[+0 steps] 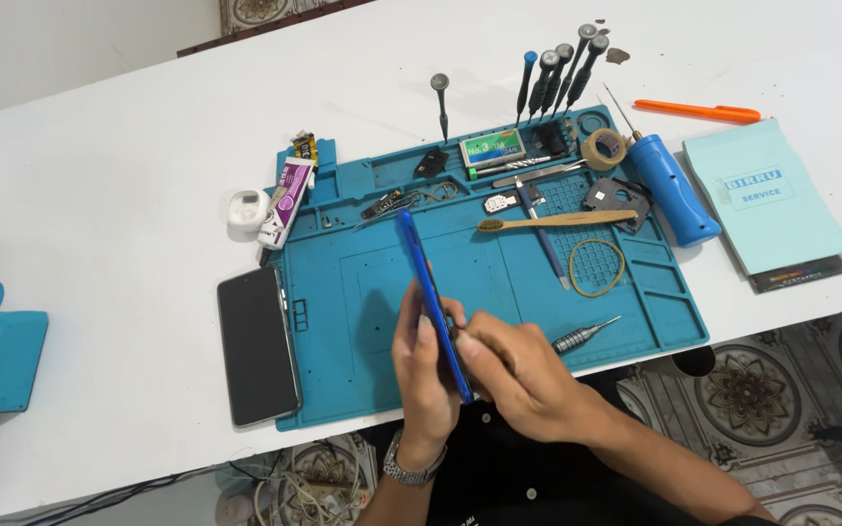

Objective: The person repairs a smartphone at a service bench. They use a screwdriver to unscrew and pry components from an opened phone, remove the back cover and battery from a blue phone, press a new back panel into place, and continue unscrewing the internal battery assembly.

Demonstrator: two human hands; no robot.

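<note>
Head view: the left hand is closed around the lower part of a blue phone, held on edge above the blue work mat, thumb on one face and fingers on the other. The right hand is pinched onto the phone's lower end from the other side, fingertips touching its edge. A second phone, screen dark, lies flat at the mat's left border. On the mat: a wooden toothbrush, a rubber band and a small screwdriver just right of the right hand
</note>
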